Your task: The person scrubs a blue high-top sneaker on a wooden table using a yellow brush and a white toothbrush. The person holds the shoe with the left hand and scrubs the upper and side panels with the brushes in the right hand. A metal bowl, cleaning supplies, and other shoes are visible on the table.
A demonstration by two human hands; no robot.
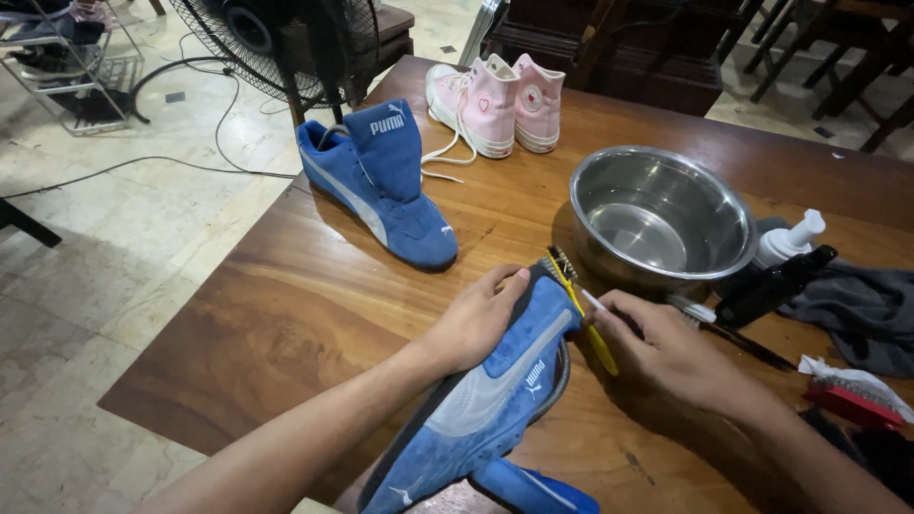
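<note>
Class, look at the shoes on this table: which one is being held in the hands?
The blue shoe nearest the camera, gripped by the left hand. The other blue shoe and the pink pair stand untouched farther back.

Two blue suede shoes: one [381, 186] far left on the table, one [495, 381] near; two pink high-top sneakers [495, 100] far; one steel bowl [662, 219] right; two brushes, yellow [583, 314] and red [852, 395]; two bottles [776, 266]; one grey cloth [862, 305]

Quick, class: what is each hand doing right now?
Left hand: closed on the blue shoe.
Right hand: closed on the yellow brush, against the shoe.
</note>
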